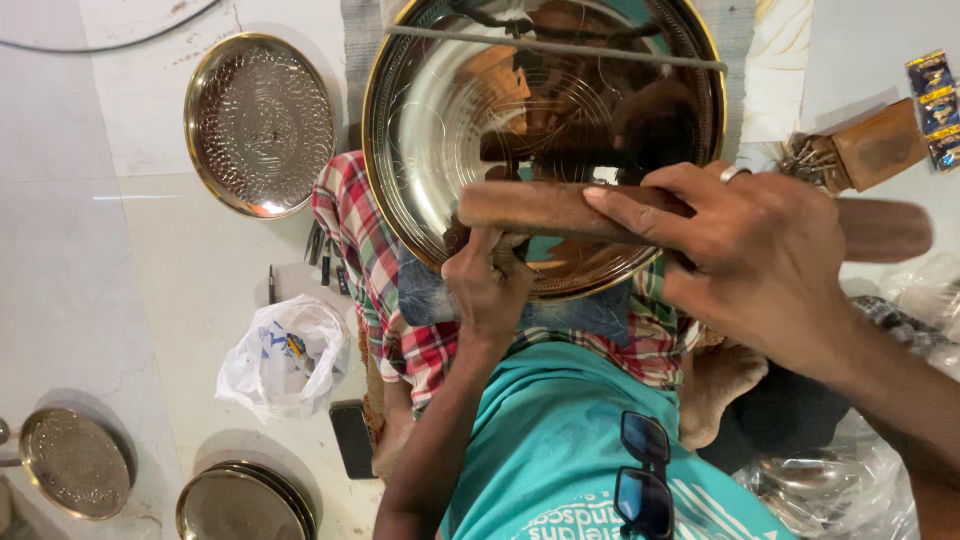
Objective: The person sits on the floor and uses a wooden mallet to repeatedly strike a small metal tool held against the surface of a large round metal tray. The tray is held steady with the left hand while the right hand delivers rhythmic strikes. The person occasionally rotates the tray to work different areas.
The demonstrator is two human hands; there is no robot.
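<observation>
I see the big brass plate (470, 120) resting on the lap over a checked cloth (360, 240), its polished bowl facing up and filling the middle of the view toward twelve o'clock. The right hand (750, 250) comes in from four o'clock, fingers wrapped around a wooden mallet (560, 208) that lies across the plate's near rim; the mallet's far end sticks out toward three o'clock. The left hand (490, 285) sits at the plate's six o'clock edge, fingers pinched together on something small and dark held against the metal; I cannot tell exactly what, though it looks like a punch or chisel under the mallet head.

I judge the step in hand to be tooling or engraving the plate near its lower rim: tool set, mallet poised on it. The next move calls for keeping the tool steady and upright on the mark, a short controlled tap, and the plate held from sliding on the cloth.

Around it: a hammered brass plate (260, 125) at ten o'clock, a white plastic bag (285, 360) and a dark phone (352, 438) at seven to eight o'clock, more plates (245, 505) at the bottom left, and a wooden block of tools (870, 148) at two o'clock.
</observation>
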